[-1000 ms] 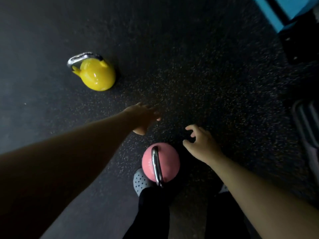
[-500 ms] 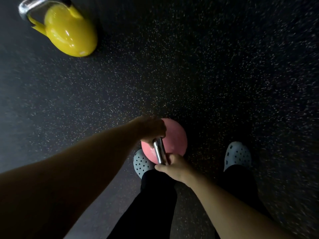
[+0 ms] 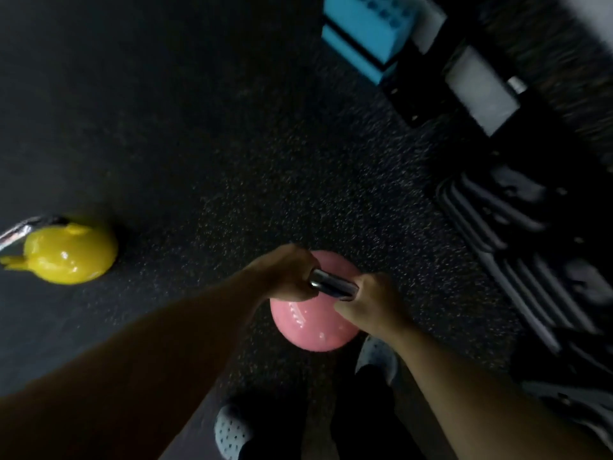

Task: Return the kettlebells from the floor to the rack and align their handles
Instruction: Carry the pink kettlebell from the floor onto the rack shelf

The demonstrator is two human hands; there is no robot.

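My view is swinging round to the right compared with half a second ago: the yellow kettlebell (image 3: 71,254), which was up in the top left corner, is now sitting at the left edge, and dark equipment is coming into sight along the right side, blurred, possibly the rack, though I cannot say for sure. The pink kettlebell (image 3: 313,322) is turning with me too; its steel handle (image 3: 333,285), which was running away from me between my hands, is now lying crosswise. I am gripping that handle with both hands, my left hand (image 3: 285,273) wrapped around its left end and my right hand (image 3: 374,302) closed around its right end, fingers curled under the bar. The bell is hanging just ahead of my grey perforated shoes (image 3: 230,433), and from the way it is covering part of my right foot I am judging that it is leaving the speckled black floor (image 3: 232,144), though the blur makes it hard to be certain. That means the first bell is on its way, and I am turning toward wherever it belongs. The yellow one is lying on its side, well apart from me, waiting for a second trip. A blue block (image 3: 365,34) is standing at the top, clear of my path.
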